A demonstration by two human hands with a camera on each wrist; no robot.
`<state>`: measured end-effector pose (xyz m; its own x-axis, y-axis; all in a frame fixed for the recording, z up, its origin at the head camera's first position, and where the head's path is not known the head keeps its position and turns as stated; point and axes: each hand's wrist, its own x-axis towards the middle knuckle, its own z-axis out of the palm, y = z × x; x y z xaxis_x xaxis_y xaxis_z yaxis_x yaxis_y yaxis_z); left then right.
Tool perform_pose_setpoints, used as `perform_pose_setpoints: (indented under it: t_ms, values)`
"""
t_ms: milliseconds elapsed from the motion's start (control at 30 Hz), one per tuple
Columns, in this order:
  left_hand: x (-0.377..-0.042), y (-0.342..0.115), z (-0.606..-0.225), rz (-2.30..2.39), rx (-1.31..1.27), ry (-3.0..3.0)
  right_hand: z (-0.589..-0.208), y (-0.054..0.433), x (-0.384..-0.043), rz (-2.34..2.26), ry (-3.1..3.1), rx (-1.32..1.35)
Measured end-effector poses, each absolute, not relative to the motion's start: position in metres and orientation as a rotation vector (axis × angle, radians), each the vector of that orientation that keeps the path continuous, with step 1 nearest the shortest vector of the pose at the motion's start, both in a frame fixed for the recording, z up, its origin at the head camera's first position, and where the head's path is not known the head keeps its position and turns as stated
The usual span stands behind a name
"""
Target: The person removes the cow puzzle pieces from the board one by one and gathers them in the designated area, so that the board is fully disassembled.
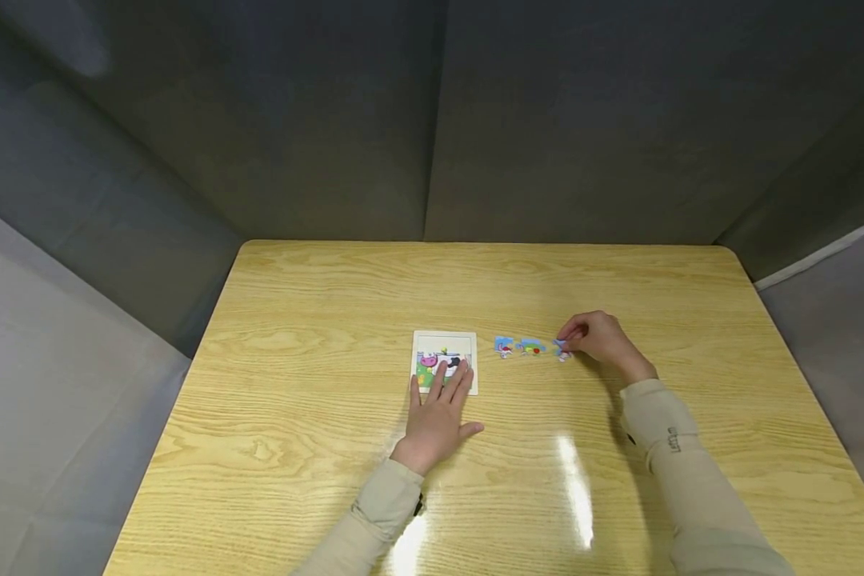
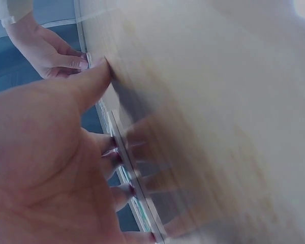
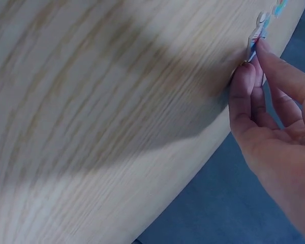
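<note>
A square puzzle board (image 1: 445, 334) with a white frame lies on the table, its lower part filled with a cow picture. Spread, straight fingers of my left hand (image 1: 435, 424) rest on the board's lower part and cover some of the picture. To the right of the board, my right hand (image 1: 601, 342) pinches a blue puzzle piece (image 1: 562, 353) between thumb and fingers; in the right wrist view this puzzle piece (image 3: 253, 42) is tilted up from the wood. Two more loose pieces, one blue and red (image 1: 503, 346) and one green and blue (image 1: 530, 347), lie between board and right hand.
The wooden table (image 1: 317, 448) has rounded far corners and shows bright light reflections near its front. Dark grey curtains (image 1: 331, 120) stand behind it, with a lighter panel (image 1: 43, 384) on the left.
</note>
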<state>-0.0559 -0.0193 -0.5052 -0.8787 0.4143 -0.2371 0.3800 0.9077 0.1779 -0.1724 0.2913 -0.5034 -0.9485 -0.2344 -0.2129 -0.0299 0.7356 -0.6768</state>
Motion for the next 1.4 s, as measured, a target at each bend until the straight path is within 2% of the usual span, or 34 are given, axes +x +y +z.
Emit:
perform_pose_setpoints:
  t_ms: [300, 567, 933, 1400]
  values:
    - [-0.056, -0.02, -0.506, 0.199, 0.596, 2.799, -0.494, 0.284, -0.171, -1.095, 2.673, -0.22]
    - [-0.055, -0.02, -0.506, 0.198, 0.6, 2.799, -0.484, 0.257, -0.176, -1.126, 2.715, -0.338]
    - [-0.055, -0.02, -0.508, 0.212, 0.604, 2.805, -0.484, 0.193, -0.18, -1.31, 2.575, -0.479]
    - [-0.057, -0.02, -0.508, 0.186, 0.595, 2.796, -0.489, 0.122, -0.181, -1.265, 2.478, -0.503]
